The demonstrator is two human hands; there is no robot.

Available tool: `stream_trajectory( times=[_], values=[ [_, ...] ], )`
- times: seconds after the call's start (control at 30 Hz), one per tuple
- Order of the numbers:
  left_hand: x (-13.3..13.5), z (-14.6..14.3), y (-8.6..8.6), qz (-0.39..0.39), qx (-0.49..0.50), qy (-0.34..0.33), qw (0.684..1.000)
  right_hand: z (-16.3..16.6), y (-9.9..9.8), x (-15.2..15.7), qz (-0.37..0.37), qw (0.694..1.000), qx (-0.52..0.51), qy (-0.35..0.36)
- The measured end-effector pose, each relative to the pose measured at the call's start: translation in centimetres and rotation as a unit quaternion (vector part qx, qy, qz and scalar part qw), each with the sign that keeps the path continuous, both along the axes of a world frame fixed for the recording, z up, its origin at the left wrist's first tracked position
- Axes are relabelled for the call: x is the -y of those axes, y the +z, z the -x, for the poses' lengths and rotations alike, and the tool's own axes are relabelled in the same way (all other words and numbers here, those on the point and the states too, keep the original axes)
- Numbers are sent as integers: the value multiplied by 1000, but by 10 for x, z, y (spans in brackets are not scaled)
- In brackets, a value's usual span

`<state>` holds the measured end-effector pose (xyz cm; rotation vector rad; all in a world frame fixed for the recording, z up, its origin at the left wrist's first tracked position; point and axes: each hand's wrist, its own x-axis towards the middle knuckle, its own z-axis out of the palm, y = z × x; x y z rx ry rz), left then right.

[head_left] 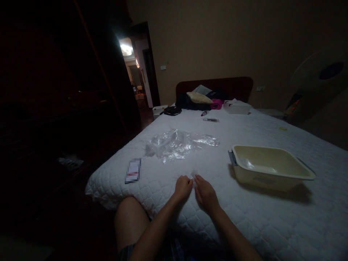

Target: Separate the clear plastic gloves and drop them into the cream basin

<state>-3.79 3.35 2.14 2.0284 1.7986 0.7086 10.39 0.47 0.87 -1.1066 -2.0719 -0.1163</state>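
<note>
Close together over the front of the bed, my left hand (pixel 183 187) and my right hand (pixel 206 193) both have their fingers closed. Between their fingertips shows a small piece of clear plastic (pixel 194 174), gripped from both sides; its exact kind is too small to make out. Beyond the hands lies a spread of crumpled clear plastic bags (pixel 176 145). A phone-like flat item (pixel 133 171), blurred out, rests to the left. On the right stands a cream plastic bin (pixel 272 177) with grey handles and some clear plastic inside.
The bed (pixel 163 185) has a white quilted cover. Toward the headboard (pixel 214 84) are a pillow (pixel 199 98), dark cloth, a pink bundle (pixel 216 104), a white box (pixel 237 107) and a black pouch (pixel 172 110). A fan (pixel 323 72) stands at the right.
</note>
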Motion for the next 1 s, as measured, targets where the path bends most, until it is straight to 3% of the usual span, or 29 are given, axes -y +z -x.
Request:
stream_trajectory(
  times=[0.2, 0.33, 0.43, 0.47, 0.57, 0.6, 0.67, 0.83, 1.0],
  values=[
    [-8, 6, -1, 32, 45, 4, 998, 2, -9, -3, 101, 986, 110, -76],
    [-12, 10, -1, 42, 78, 29, 996, -1, -14, 2, 122, 980, 134, -84],
    [-6, 13, -5, -33, 101, 55, 993, -2, -16, 4, 121, 980, 129, -89],
    [-3, 14, -9, -95, 112, 44, 988, -2, -17, 4, 119, 981, 127, -90],
    [3, 20, -20, -231, 74, -110, 964, -3, -20, 2, 114, 981, 126, -94],
    [4, 22, -24, -242, 50, -169, 954, -3, -22, 1, 114, 981, 127, -93],
    [2, 25, -28, -227, 25, -225, 947, -3, -24, 0, 113, 982, 125, -90],
    [-2, 26, -27, -177, 48, -213, 960, -2, -18, 4, 37, 989, 79, -115],
    [0, 25, -26, -181, 57, -219, 957, -1, -8, 7, -6, 990, 123, -65]
  ],
)
